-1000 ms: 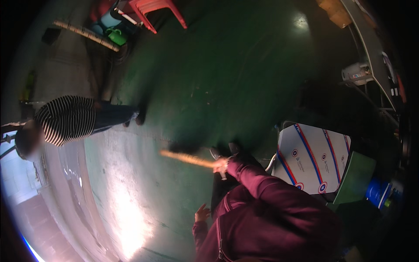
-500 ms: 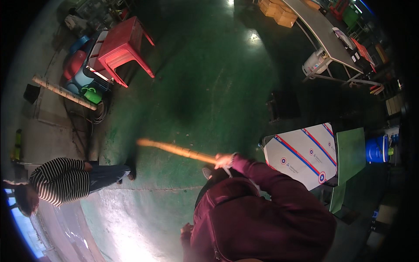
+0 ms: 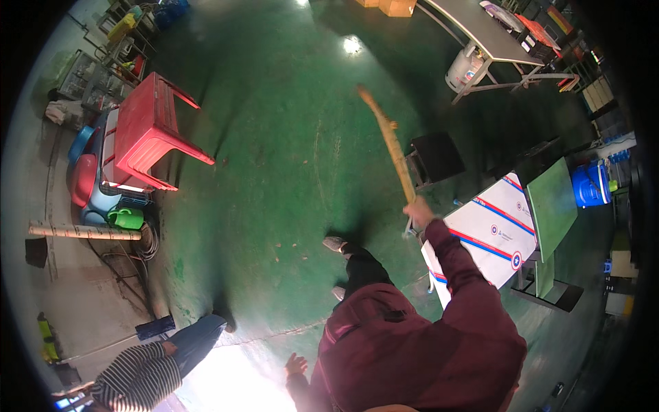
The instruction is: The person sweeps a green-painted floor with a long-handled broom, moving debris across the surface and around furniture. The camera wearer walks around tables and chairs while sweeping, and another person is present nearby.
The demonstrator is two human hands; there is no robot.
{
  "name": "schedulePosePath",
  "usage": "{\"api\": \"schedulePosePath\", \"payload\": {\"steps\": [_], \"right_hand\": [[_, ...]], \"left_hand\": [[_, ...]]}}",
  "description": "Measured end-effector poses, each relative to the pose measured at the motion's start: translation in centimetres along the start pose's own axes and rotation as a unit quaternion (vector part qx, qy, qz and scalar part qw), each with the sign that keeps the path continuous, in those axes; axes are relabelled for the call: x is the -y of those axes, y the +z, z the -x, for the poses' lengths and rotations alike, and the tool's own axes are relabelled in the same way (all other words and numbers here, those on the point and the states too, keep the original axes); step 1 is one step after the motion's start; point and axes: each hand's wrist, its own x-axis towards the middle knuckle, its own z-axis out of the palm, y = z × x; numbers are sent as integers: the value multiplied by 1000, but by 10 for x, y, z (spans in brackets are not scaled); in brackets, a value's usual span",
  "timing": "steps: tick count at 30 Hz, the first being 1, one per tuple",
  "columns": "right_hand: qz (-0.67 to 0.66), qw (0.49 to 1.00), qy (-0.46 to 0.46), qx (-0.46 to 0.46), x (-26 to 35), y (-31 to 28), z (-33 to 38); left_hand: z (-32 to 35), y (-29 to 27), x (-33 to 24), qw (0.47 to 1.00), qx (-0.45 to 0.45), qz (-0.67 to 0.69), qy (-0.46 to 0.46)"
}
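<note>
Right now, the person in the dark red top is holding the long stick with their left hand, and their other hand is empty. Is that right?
Not quite: the head view shows the long stick in the person's right hand, not the left hand. Their other hand does look empty.

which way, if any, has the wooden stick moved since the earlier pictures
Yes: the wooden stick, in the right hand, has swung rightward, away from the red plastic furniture and closer to the black boxy object.
</note>
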Motion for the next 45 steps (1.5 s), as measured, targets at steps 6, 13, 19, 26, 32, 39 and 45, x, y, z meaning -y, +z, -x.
{"api": "schedulePosePath", "payload": {"steps": [6,13,19,26,32,39,45], "right_hand": [[-431,869,221,100,86,-3,-189],[-290,911,252,148,105,136,-259],[298,934,73,181,102,259,-193],[421,778,-138,446,75,308,-47],[175,619,324,694,126,334,12],[125,662,174,718,173,230,-46],[53,857,47,511,153,39,-117]], "left_hand": [[27,76,-60,981,-22,-193,30],[54,136,-118,996,-76,-38,40],[83,169,-115,992,-120,-41,7],[73,177,-49,994,6,-86,67],[44,162,-71,947,-46,302,-101],[0,182,-158,993,-84,86,-8],[-44,185,-209,998,-31,-46,-19]]}}
